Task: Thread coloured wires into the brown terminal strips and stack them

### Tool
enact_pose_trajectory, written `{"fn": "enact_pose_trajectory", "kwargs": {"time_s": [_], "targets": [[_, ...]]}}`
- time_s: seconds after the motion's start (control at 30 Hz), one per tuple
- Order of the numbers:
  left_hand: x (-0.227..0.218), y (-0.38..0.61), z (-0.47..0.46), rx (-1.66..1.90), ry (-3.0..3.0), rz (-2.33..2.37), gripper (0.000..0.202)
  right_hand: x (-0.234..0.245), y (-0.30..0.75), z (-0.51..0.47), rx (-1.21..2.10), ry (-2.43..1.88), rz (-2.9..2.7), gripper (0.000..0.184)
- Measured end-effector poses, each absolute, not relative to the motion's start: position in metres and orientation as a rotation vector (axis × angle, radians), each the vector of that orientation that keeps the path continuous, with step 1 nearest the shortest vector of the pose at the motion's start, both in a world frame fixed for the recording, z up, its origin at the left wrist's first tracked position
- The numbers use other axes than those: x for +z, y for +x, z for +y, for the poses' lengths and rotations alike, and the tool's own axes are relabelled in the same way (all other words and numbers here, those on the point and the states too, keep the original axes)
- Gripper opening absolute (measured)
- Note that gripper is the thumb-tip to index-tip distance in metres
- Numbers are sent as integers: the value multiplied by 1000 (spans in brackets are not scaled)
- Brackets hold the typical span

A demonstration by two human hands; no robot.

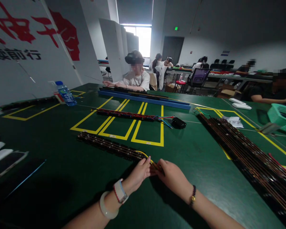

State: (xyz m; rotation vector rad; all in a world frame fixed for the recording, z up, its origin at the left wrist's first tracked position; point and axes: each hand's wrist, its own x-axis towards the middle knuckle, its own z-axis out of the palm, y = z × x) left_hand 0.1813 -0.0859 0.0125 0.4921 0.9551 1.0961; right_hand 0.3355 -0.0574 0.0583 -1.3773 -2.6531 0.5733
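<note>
My left hand (pixel 140 173) and my right hand (pixel 170 173) meet near the middle of the green table (pixel 195 190). Both are closed on a yellow wire (pixel 144 153), which comes off the right end of a long black strip (pixel 109 143) with metal conductors along it. The fingers of each hand hide the wire's end. The strip lies on the table, slanting away to the left, just below the yellow-taped boxes (pixel 147 143). Farther off, a second strip with red and blue wires (pixel 128 115) lies across those boxes, a black piece (pixel 178 122) by its right end.
Many similar strips (pixel 248 152) are laid side by side at the right. Blue rails (pixel 145 98) line the far edge, where a person (pixel 138 76) sits. A plastic bottle (pixel 66 93) stands at the left, and a green basket (pixel 282 117) at the far right. Dark flat pieces (pixel 16 175) lie at the left.
</note>
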Motion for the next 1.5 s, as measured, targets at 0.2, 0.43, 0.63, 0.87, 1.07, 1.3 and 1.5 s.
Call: {"fn": "enact_pose_trajectory", "kwargs": {"time_s": [0.2,0.43,0.63,0.87,1.07,1.3,1.5], "targets": [[21,178,-90,1043,613,981,33,64,345,-20,709,-1398,-2430,15],[24,170,-93,1024,619,1049,33,53,322,37,392,-1476,-2419,17],[26,164,-93,1029,677,1090,35,26,313,52,280,-1411,-2463,21],[32,165,-94,965,765,1160,38,12,356,18,401,-1121,-2345,28],[30,148,-93,642,1236,1389,34,6,376,4,615,-1164,-2188,25],[42,132,-98,533,1843,1679,30,4,374,7,597,-1207,-2217,22],[53,130,-98,533,1971,1667,39,9,370,8,533,-1199,-2225,23]]}}
